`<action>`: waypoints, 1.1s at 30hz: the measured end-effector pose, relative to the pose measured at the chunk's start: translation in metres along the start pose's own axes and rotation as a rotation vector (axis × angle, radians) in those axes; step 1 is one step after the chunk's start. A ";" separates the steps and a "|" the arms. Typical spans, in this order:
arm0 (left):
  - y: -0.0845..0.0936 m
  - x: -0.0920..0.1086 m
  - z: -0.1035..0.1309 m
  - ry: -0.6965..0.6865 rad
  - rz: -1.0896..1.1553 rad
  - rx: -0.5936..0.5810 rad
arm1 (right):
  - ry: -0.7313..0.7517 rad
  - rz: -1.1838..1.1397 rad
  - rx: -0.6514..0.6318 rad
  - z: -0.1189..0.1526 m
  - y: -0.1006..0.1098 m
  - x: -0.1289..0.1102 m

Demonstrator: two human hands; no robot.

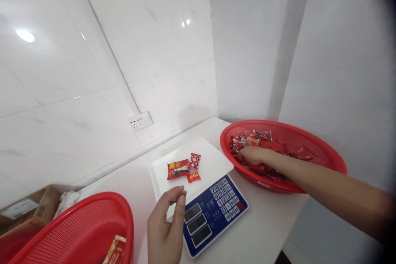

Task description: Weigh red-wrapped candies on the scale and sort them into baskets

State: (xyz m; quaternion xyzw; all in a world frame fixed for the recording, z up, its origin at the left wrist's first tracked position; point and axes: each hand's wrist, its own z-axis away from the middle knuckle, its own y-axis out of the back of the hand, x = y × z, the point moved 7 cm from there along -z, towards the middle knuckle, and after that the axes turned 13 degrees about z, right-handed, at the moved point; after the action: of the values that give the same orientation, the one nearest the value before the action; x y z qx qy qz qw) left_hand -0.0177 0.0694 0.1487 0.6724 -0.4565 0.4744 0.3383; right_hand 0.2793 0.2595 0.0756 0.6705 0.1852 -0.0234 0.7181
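Packets (239, 143) partly hide the right hand (253, 155), grip unclear; left hand (165, 227) narrowly curled.

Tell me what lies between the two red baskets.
In the head view, the scale lies between, with three red packets on top; the left hand is there too.

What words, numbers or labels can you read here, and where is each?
"7 8 9": top row, scale keypad
"4 5 6": second row
"1 2 3": third row
"0": row below
Too small or blurred: other keys' markings, the panel lettering, print on the packets, the right basket's sticker, the carton's label.
The displays show no readable figures.
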 end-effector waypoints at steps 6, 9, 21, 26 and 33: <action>-0.001 -0.002 -0.001 0.022 0.020 -0.004 | 0.054 0.030 0.099 0.001 0.048 -0.008; -0.003 -0.002 -0.002 0.029 0.012 -0.011 | 0.125 0.006 0.147 0.005 0.068 -0.033; 0.007 0.003 -0.002 -0.019 -0.009 0.035 | 0.220 -0.041 0.122 0.009 0.042 -0.136; 0.008 0.002 -0.002 -0.025 -0.026 0.019 | 0.336 -0.177 0.188 0.009 0.042 -0.176; 0.028 -0.004 -0.010 -0.090 -0.060 0.006 | 0.161 -0.458 0.388 0.036 0.062 -0.138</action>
State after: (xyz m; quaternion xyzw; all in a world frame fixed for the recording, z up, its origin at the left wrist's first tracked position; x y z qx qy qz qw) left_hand -0.0481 0.0696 0.1492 0.7073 -0.4496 0.4348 0.3294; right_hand 0.1766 0.2006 0.1772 0.7356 0.3797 -0.1662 0.5359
